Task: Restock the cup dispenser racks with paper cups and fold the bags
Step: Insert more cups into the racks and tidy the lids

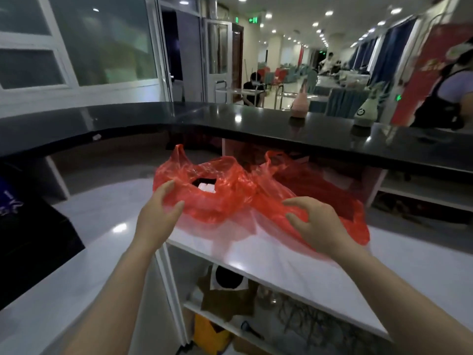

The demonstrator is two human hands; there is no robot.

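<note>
The red plastic bag (230, 198) lies crumpled on the white worktop (294, 265). The left hand (158, 213) touches its left edge with fingers loosely spread and thumb apart. The right hand (314, 224) rests on its right side, fingers bent and splayed, gripping nothing.

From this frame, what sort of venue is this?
Probably a service counter in a restaurant or banquet hall: a black raised countertop, covered dining tables and chairs behind, and a red plastic bag on the white work surface.

black counter (256, 124) overhanging behind red bag (217, 198)
</note>
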